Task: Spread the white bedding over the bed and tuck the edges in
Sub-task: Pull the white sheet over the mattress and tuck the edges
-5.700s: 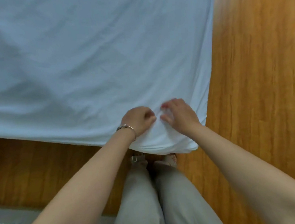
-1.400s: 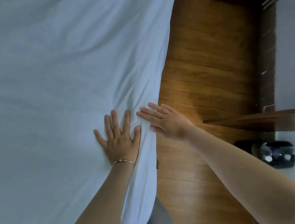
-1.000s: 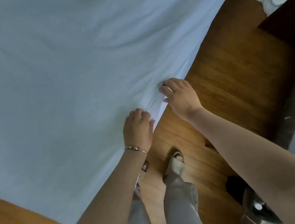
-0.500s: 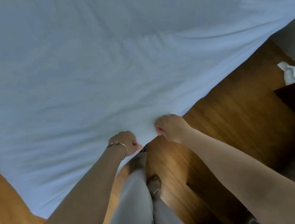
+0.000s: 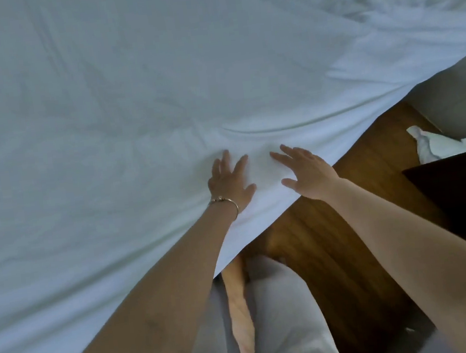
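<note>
Mostly smooth, the white bedding [image 5: 132, 115] covers the bed, faint creases across it and a long fold by its edge over the wood floor [image 5: 334, 237], rumpled at top right, both hands flat on it, fingers spread, left hand [image 5: 231, 183] and right hand [image 5: 307, 172] side by side.

hands 2 [image 5: 231, 181] [image 5: 306, 169] | white bedding 1 [image 5: 130, 101] | bracelet 1 [image 5: 224, 202]
</note>
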The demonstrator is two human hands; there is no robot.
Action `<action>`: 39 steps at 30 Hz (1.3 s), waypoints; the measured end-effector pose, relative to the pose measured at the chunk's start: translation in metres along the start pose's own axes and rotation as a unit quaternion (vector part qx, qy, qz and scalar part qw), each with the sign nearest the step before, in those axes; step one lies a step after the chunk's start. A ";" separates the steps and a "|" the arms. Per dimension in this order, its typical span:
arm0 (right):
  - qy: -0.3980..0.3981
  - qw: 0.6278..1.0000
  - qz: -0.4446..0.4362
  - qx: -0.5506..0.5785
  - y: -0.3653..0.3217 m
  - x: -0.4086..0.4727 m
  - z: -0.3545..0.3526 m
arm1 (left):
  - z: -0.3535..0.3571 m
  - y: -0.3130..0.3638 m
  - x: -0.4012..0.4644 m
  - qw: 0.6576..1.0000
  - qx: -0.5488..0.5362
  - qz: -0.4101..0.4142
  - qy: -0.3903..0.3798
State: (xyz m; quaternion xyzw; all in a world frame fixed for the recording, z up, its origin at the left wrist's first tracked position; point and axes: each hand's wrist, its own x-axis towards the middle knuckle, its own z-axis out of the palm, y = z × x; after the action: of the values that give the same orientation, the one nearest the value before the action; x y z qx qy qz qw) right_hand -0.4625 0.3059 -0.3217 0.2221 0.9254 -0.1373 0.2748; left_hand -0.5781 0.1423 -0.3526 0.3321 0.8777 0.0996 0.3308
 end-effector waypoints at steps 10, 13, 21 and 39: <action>-0.151 0.987 -0.038 0.044 0.134 0.041 -0.021 | 0.031 0.084 0.063 0.982 0.047 -0.013 -0.184; -0.035 0.993 -0.051 0.100 0.175 0.049 -0.046 | 0.029 0.128 0.090 0.997 0.006 -0.015 -0.073; 0.102 0.995 -0.022 0.007 0.308 0.121 -0.123 | 0.013 0.271 0.216 0.963 -0.025 0.078 0.258; 0.024 0.992 0.050 -0.114 0.577 0.225 -0.251 | -0.029 0.507 0.462 0.991 -0.006 0.104 0.080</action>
State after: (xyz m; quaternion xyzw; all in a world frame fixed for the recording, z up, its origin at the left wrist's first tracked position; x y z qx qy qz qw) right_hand -0.4628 0.9739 -0.3225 0.2387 0.9290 -0.0117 0.2826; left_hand -0.5934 0.8285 -0.3684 0.4108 0.8615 0.1648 0.2489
